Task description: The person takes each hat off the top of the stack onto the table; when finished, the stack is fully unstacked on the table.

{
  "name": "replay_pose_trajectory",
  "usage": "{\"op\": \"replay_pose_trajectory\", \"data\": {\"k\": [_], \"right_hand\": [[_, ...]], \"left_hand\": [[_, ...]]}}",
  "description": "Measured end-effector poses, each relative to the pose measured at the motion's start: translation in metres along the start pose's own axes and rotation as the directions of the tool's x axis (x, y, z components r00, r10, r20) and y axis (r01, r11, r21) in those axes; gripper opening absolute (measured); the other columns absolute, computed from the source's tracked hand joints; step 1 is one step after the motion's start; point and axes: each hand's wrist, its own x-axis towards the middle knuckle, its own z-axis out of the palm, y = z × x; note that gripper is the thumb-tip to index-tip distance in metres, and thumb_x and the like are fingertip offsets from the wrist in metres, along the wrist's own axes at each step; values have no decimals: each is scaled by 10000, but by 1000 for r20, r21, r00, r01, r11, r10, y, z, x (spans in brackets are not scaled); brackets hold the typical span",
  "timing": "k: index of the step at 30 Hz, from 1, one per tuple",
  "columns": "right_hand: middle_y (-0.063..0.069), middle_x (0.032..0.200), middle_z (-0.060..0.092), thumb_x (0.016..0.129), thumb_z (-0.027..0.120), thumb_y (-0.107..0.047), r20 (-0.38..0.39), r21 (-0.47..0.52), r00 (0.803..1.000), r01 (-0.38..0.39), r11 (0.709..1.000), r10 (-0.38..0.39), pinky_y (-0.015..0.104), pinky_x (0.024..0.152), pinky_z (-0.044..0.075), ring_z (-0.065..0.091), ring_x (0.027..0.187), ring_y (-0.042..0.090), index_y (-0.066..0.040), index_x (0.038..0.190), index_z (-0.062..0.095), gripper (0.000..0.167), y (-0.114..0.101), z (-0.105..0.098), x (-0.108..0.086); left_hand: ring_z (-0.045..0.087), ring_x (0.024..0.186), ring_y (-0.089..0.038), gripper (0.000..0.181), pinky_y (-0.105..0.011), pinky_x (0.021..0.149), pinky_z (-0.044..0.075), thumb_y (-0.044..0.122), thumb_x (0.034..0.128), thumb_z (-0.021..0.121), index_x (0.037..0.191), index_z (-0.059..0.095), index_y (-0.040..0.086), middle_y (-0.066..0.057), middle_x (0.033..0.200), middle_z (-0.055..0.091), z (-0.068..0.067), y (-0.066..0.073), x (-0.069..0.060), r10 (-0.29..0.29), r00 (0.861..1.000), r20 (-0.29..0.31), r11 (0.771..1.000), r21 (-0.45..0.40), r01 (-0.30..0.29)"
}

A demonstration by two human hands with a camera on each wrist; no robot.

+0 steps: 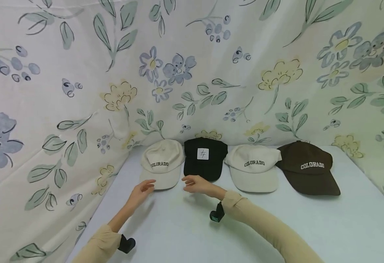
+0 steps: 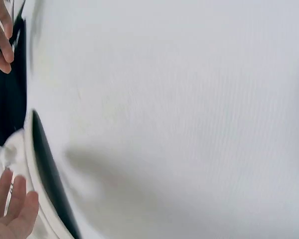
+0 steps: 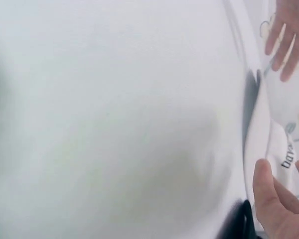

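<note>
A row of caps stands along the back of the white table: a cream cap (image 1: 162, 179) lettered "COLORADO", a black cap (image 1: 192, 164) with a white square patch, a second cream cap (image 1: 253, 179) and a brown cap (image 1: 310, 179). My left hand (image 1: 142, 190) hovers by the left edge of the first cream cap's brim, fingers relaxed and holding nothing. In front of the black cap's brim is my right hand (image 1: 198, 184), its fingers loosely bent around nothing. The left wrist view has the left hand (image 2: 15, 211) overlapping the cream cap; contact cannot be told.
A floral cloth (image 1: 192, 73) hangs behind and at both sides of the white tabletop (image 1: 179, 233). Small black devices (image 1: 216, 213) are worn at both wrists. The second cream cap's side meets the brown cap.
</note>
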Motion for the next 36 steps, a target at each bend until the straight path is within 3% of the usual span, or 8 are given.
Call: {"op": "replay_pose_trajectory", "data": {"k": [2, 5, 10, 14, 17, 22, 28, 36], "right_hand": [[213, 1248, 438, 858, 565, -157, 42, 32, 999, 28, 999, -29, 359, 840, 423, 470, 1093, 265, 24, 1257, 430, 459, 0, -7, -13], [212, 1256, 431, 871, 546, -156, 87, 57, 995, 43, 997, -48, 356, 852, 416, 460, 1104, 246, 24, 1269, 415, 456, -2, -15, -35], [202, 1222, 464, 880, 540, -160, 123, 38, 992, 35, 999, -39, 334, 851, 415, 476, 1086, 225, -23, 1263, 439, 419, -2, -24, -77], [183, 1227, 469, 883, 541, -185, 142, 6, 988, 54, 999, -54, 298, 869, 398, 475, 1098, 235, -73, 1279, 430, 426, 4, -36, -109], [167, 1271, 436, 886, 537, -211, 152, 11, 987, 53, 999, -54, 288, 882, 382, 437, 1143, 239, -109, 1310, 398, 457, 9, -47, -132], [159, 1325, 379, 881, 544, -219, 118, 4, 991, 58, 998, -58, 343, 922, 350, 412, 1171, 227, -139, 1326, 378, 482, 14, -66, -166], [207, 1311, 375, 890, 528, -159, 62, -18, 994, 88, 996, -87, 407, 914, 354, 400, 1169, 308, -22, 1332, 340, 500, 7, -84, -200], [200, 1313, 377, 893, 517, -128, 14, -22, 996, 88, 996, -87, 226, 860, 394, 351, 1183, 380, -36, 1344, 319, 501, 0, -98, -242]], "left_hand": [[512, 1021, -322, 307, -418, 814, 419, 85, 879, 519, 1176, 530, 10, -204, 1117, 551, 5, 6, -7, 48, 996, 69, 999, 3, -48], [520, 1006, -326, 314, -409, 798, 429, 105, 893, 510, 1178, 515, -25, -216, 1098, 554, 13, 16, -15, 127, 975, 185, 992, -27, -124], [533, 987, -306, 330, -402, 795, 430, 144, 908, 491, 1191, 501, -25, -231, 1095, 547, 30, 35, -25, 175, 923, 343, 984, -95, -151], [557, 956, -280, 310, -366, 808, 428, 124, 919, 466, 1191, 500, -21, -231, 1092, 547, 44, 52, -30, 230, 873, 429, 972, -147, -183], [554, 965, -298, 300, -347, 814, 427, 100, 919, 460, 1190, 499, -25, -218, 1089, 553, 51, 63, -32, 284, 844, 454, 957, -185, -223], [532, 1013, -281, 303, -359, 835, 419, 139, 921, 466, 1206, 508, 44, -161, 1115, 558, 60, 78, -34, 297, 828, 475, 954, -176, -241], [496, 1077, -279, 346, -405, 863, 403, 167, 922, 469, 1256, 479, 77, -151, 1167, 537, 74, 93, -36, 300, 799, 522, 954, -162, -253], [464, 1124, -236, 368, -374, 886, 389, 167, 926, 460, 1291, 452, 126, -75, 1229, 504, 96, 110, -39, 310, 748, 586, 950, -207, -232]]}}
